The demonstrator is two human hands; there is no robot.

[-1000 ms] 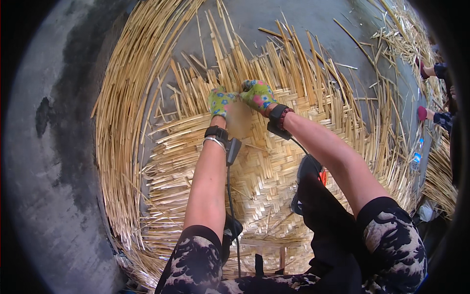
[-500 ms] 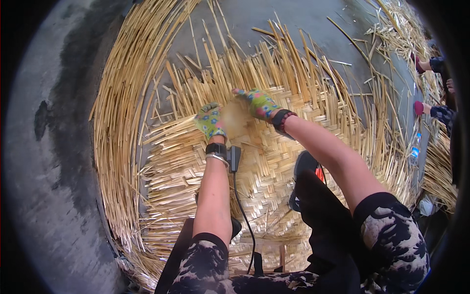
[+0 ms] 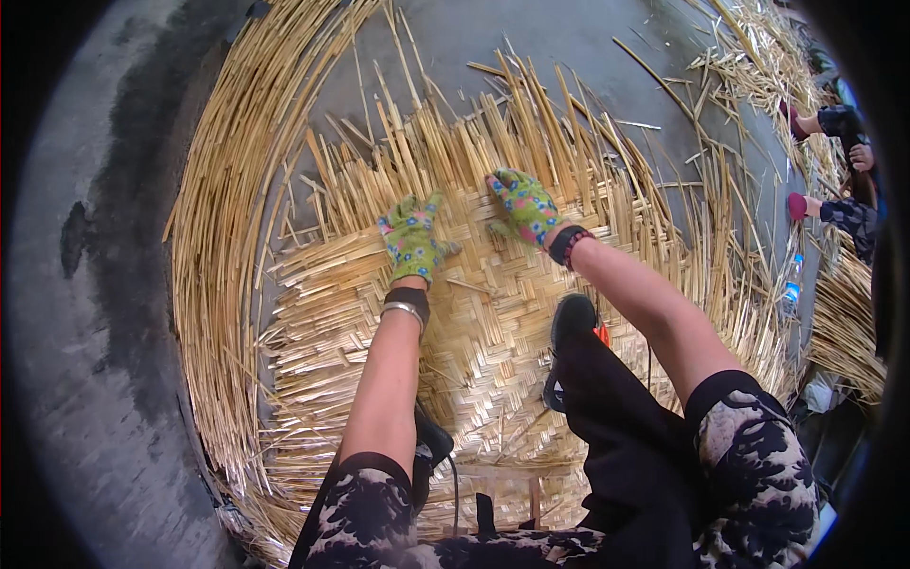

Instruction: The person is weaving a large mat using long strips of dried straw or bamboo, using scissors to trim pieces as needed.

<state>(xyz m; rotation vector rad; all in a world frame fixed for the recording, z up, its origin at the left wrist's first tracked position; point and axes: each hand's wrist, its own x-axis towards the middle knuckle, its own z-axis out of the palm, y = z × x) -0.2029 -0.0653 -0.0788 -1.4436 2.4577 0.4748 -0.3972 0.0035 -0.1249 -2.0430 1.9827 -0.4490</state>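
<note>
Gloved hands sit over the far part of a woven mat (image 3: 498, 313) on the grey floor (image 3: 493, 57). The unwoven strips (image 3: 438, 152) fan out from the mat's far edge, ahead of both hands; their long axes run mostly away from the person, some leaning left or right.

Right hand (image 3: 524, 207): nearer to these strips by appearance, fingertips at their base, pointing ahead and leftward. Fingers bent; thumb side blurred. Cannot tell whether a strip is pinched.

Left hand (image 3: 411, 239): slightly closer to the body, fingers spread and pointing ahead, thumb out to the right. Reads as released; no strip visible in its grasp. The strip ends (image 3: 332, 261) just left of it run crosswise, roughly square to those ahead.

Key relation: the forward strips lie ahead of the gap between the hands, their axes roughly in line with the left forearm.
</note>
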